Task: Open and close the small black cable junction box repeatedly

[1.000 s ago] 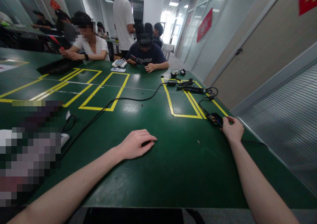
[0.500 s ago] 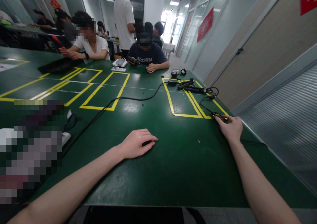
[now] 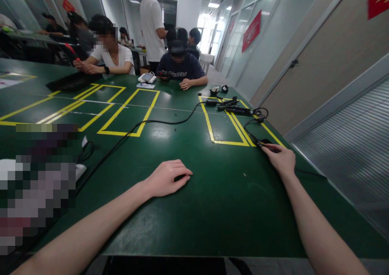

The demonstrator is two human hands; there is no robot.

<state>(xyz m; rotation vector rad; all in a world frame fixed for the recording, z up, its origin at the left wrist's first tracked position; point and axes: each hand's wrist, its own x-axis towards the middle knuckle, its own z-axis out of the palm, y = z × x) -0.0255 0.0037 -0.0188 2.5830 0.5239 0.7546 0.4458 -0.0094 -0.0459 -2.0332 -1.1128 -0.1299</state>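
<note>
On the green table (image 3: 212,214) my left hand (image 3: 170,178) rests palm down. Its fingers are loosely bent, with a small dark gap above the thumb and nothing visible in it. Farther to the right, my right hand (image 3: 282,159) has its thumb and fingers closed on a small dark bundle of black cable (image 3: 267,142) near the table's right edge. The hand partly covers the bundle, so its exact form is unclear. A thin black cord (image 3: 311,173) runs from beneath that hand to the edge.
Black rod-like gear with cables (image 3: 240,109) lies beyond my right hand, near two small black-and-white items (image 3: 214,90). A long black cable (image 3: 127,131) crosses the table. Yellow tape (image 3: 148,113) marks rectangles. Two people sit opposite, by a white device (image 3: 147,77).
My right hand has shifted slightly left and its fingers have moved over the dark bundle, which has turned a little. The left hand stays in place.
</note>
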